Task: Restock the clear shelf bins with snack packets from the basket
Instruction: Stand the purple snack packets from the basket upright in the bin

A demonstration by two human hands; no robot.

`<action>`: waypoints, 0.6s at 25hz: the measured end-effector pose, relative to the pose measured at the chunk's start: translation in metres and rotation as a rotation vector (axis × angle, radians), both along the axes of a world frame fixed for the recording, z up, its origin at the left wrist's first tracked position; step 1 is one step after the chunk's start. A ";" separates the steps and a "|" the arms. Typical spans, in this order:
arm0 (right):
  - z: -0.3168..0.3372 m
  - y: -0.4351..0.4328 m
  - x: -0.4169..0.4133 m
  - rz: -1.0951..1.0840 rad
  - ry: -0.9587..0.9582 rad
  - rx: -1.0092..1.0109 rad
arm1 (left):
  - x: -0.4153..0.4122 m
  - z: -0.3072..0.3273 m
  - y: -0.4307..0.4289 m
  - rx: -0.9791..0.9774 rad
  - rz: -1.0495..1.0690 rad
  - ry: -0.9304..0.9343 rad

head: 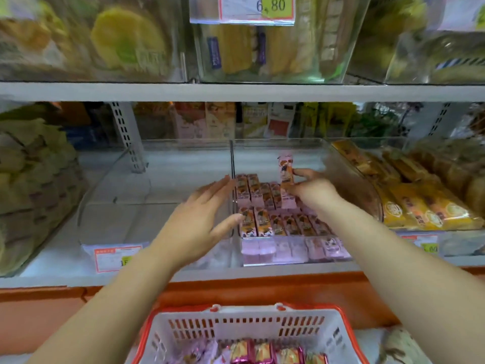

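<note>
While my right hand (312,191) pinches one pink snack packet (285,176) upright over the clear bin (232,158), my left hand (199,219) lies flat and holds nothing.
Its fingers are straight, their tips at the bin's left wall, just beside the rows of packets (275,223) standing inside. More packets (262,353) lie in the white, red-rimmed basket (246,325) below my arms.

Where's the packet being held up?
Head view, just right of centre: the right hand pinches the pink packet upright over the packet rows in the clear bin.
</note>
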State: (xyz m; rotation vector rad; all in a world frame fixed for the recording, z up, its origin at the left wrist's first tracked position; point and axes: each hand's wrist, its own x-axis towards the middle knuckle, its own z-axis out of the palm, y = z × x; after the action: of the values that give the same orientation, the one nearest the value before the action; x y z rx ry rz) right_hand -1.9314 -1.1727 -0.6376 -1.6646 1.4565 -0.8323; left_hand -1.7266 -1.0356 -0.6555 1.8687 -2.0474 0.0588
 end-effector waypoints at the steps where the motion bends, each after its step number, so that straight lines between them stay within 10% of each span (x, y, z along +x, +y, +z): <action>1: -0.008 -0.020 0.008 0.007 0.043 0.026 | 0.004 -0.005 -0.002 -0.011 -0.036 0.019; 15: -0.018 -0.040 0.031 0.073 0.325 0.060 | -0.002 -0.006 0.007 -0.042 0.014 0.088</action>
State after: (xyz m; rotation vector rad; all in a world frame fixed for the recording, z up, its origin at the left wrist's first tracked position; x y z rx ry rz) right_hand -1.9001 -1.2127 -0.6560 -1.8583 1.6080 -0.4881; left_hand -1.7284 -1.0288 -0.6611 1.8272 -1.9603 0.0225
